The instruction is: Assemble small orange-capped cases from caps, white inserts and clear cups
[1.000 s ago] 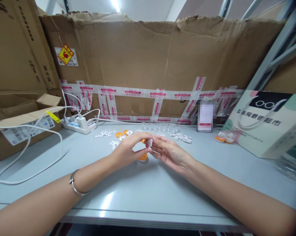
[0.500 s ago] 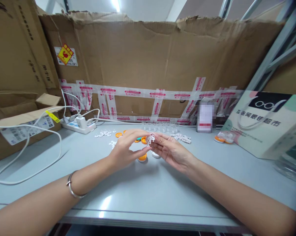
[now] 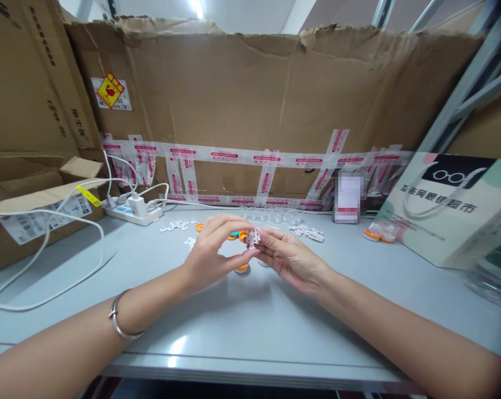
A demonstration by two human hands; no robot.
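Note:
Between my two hands, above the middle of the table, is a small white openwork plastic piece [image 3: 253, 238]. My left hand [image 3: 217, 249] pinches it from the left with thumb and fingertips. From the right, the thumb and fingers of my right hand [image 3: 292, 257] close on the same piece. Below and behind the hands lie an orange round cap [image 3: 241, 268] and a white round part [image 3: 262, 263], both partly covered. More orange rings [image 3: 199, 228] sit behind my left hand. A heap of white openwork pieces [image 3: 307, 233] lies beyond my right hand.
Small clear-white discs [image 3: 178, 224] and a row of clear plastic parts [image 3: 271, 215] lie farther back. A power strip [image 3: 134, 210] with loose white cables and an opened carton [image 3: 38, 210] are left. A phone [image 3: 348, 198], orange-based parts [image 3: 379, 233] and a paper bag [image 3: 437, 221] stand right.
The white piece has turned slightly and shifted a little down and left between my fingers. My right hand now covers more of the white round part below.

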